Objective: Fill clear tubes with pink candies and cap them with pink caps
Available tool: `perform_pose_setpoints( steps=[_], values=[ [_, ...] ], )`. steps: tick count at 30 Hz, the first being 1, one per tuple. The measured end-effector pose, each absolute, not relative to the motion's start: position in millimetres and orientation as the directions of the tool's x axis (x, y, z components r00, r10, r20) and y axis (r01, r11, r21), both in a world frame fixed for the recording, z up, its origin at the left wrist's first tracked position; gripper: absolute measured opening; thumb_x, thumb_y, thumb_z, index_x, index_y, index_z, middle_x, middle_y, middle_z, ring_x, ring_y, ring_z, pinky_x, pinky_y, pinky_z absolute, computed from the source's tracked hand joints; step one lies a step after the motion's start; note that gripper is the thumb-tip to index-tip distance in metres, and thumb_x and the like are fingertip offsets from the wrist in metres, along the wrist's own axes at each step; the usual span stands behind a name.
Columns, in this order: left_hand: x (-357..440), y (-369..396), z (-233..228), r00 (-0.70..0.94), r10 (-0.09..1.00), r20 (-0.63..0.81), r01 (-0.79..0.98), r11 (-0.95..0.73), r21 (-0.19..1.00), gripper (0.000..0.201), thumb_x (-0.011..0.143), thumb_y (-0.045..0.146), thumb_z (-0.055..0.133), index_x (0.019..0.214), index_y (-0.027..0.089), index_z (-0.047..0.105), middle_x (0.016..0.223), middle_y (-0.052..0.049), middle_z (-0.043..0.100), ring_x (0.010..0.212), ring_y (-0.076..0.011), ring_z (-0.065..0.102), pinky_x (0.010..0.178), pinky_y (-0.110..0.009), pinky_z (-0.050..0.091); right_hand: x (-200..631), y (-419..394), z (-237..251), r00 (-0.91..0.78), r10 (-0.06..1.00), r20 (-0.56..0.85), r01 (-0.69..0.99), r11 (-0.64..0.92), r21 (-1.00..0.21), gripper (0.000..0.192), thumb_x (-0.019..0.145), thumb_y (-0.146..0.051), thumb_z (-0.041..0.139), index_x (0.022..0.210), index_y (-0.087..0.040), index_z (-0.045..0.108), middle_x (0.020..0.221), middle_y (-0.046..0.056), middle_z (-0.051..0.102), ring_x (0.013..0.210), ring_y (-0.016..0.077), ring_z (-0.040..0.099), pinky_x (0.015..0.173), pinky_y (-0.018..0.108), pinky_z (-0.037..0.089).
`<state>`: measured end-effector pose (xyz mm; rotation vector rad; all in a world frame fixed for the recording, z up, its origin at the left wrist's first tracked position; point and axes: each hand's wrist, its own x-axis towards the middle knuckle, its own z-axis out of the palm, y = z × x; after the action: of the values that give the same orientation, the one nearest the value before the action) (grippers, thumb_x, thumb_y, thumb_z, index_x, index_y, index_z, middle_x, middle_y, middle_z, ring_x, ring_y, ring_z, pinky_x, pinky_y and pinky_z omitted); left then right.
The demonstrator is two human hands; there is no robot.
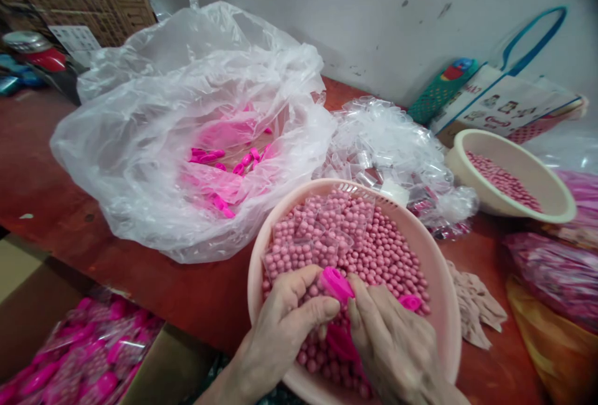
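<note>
Over a pale pink basin [448, 305] full of round pink beads [390, 255], my two hands work close together. My left hand [284, 318] is closed, its thumb and forefinger around a bright pink plastic cap [336, 285]. The fingertips of my right hand [392, 330] press on the same cap from the other side. Whether a clear case sits under the cap is hidden by my fingers. Several clear bead-filled cases [322, 230] lie on the beads. Another pink cap [410, 303] rests beside my right hand, and a pink piece [342, 343] shows beneath the hands.
A large clear plastic bag [126, 162] with pink caps lies open on the red table [154, 286]. Behind the basin is a heap of clear cases [378, 137]. A cream bowl [551, 199] of beads stands right. Filled pink-capped packs [84, 355] fill a carton lower left.
</note>
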<state>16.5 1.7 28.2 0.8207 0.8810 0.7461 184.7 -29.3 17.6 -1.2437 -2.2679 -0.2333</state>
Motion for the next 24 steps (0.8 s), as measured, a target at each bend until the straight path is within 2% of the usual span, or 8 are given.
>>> perform_pose_setpoints(
  steps=[2, 5, 9, 12, 14, 18, 21, 24],
  values=[
    [17, 1, 28, 0.444, 0.822, -0.355, -0.197, 0.477, 0.857, 0.010, 0.084, 0.020, 0.058, 0.076, 0.014, 0.057, 0.064, 0.004, 0.047, 0.057, -0.0076, 0.041, 0.053, -0.017, 0.034, 183, -32, 17, -0.372, 0.749, 0.548, 0.815, 0.546, -0.194, 0.052, 0.092, -0.010, 0.049, 0.141, -0.009, 0.034, 0.096, 0.016, 0.069, 0.086, 0.0266, 0.067, 0.069, 0.035, 0.057],
    [17, 1, 27, 0.485, 0.805, -0.343, -0.215, 0.489, 0.845, 0.009, 0.085, 0.022, 0.058, 0.081, 0.014, 0.057, 0.066, 0.004, 0.046, 0.059, -0.0080, 0.040, 0.054, -0.019, 0.034, 182, -34, 16, -0.252, 0.801, 0.543, 0.744, 0.519, -0.421, 0.049, 0.091, -0.010, 0.050, 0.138, -0.020, 0.042, 0.107, 0.010, 0.068, 0.093, 0.0237, 0.067, 0.075, 0.033, 0.058],
    [15, -6, 25, 0.428, 0.838, -0.337, -0.105, 0.417, 0.903, 0.011, 0.087, 0.027, 0.056, 0.082, 0.018, 0.057, 0.071, 0.004, 0.050, 0.067, -0.0110, 0.045, 0.061, -0.021, 0.037, 183, -36, 14, -0.233, 0.884, 0.404, 0.612, 0.457, -0.645, 0.046, 0.093, -0.012, 0.043, 0.137, -0.024, 0.044, 0.120, 0.005, 0.062, 0.106, 0.0237, 0.061, 0.086, 0.037, 0.056],
    [13, -12, 24, 0.319, 0.898, -0.304, 0.082, 0.294, 0.952, 0.009, 0.088, 0.029, 0.055, 0.085, 0.023, 0.060, 0.083, 0.003, 0.058, 0.086, -0.0152, 0.051, 0.077, -0.022, 0.038, 188, -33, 18, -0.282, 0.884, 0.372, 0.577, 0.466, -0.671, 0.050, 0.092, -0.010, 0.043, 0.139, -0.025, 0.040, 0.124, 0.005, 0.059, 0.112, 0.0233, 0.057, 0.092, 0.038, 0.053],
    [13, -13, 24, 0.311, 0.909, -0.276, 0.134, 0.245, 0.960, 0.009, 0.089, 0.030, 0.054, 0.087, 0.025, 0.061, 0.086, 0.004, 0.060, 0.090, -0.0156, 0.052, 0.081, -0.022, 0.037, 191, -28, 25, -0.323, 0.874, 0.362, 0.582, 0.485, -0.653, 0.048, 0.092, -0.011, 0.043, 0.138, -0.023, 0.042, 0.123, 0.007, 0.059, 0.111, 0.0232, 0.058, 0.092, 0.037, 0.052],
    [15, -7, 31, 0.409, 0.873, -0.265, 0.106, 0.243, 0.964, 0.010, 0.090, 0.029, 0.053, 0.086, 0.023, 0.059, 0.084, 0.004, 0.058, 0.083, -0.0148, 0.053, 0.076, -0.023, 0.038, 198, -18, 39, -0.331, 0.916, 0.227, 0.606, 0.391, -0.693, 0.036, 0.094, -0.017, 0.044, 0.126, -0.024, 0.057, 0.094, 0.006, 0.062, 0.085, 0.0179, 0.063, 0.070, 0.024, 0.056],
    [15, -4, 33, 0.434, 0.858, -0.274, 0.139, 0.236, 0.962, 0.010, 0.089, 0.029, 0.055, 0.081, 0.022, 0.057, 0.079, 0.004, 0.057, 0.080, -0.0146, 0.052, 0.073, -0.023, 0.037, 197, -18, 40, -0.246, 0.931, 0.269, 0.545, 0.362, -0.756, 0.037, 0.093, -0.016, 0.046, 0.127, -0.028, 0.056, 0.087, 0.003, 0.059, 0.077, 0.0148, 0.061, 0.063, 0.019, 0.052],
    [15, -5, 31, 0.429, 0.863, -0.266, 0.103, 0.246, 0.964, 0.012, 0.089, 0.029, 0.054, 0.081, 0.021, 0.055, 0.078, 0.005, 0.056, 0.078, -0.0139, 0.052, 0.071, -0.023, 0.036, 191, -18, 41, -0.272, 0.897, 0.348, 0.468, 0.440, -0.767, 0.038, 0.092, -0.014, 0.048, 0.125, -0.031, 0.057, 0.080, 0.001, 0.059, 0.068, 0.0138, 0.060, 0.056, 0.018, 0.050]
  ],
)
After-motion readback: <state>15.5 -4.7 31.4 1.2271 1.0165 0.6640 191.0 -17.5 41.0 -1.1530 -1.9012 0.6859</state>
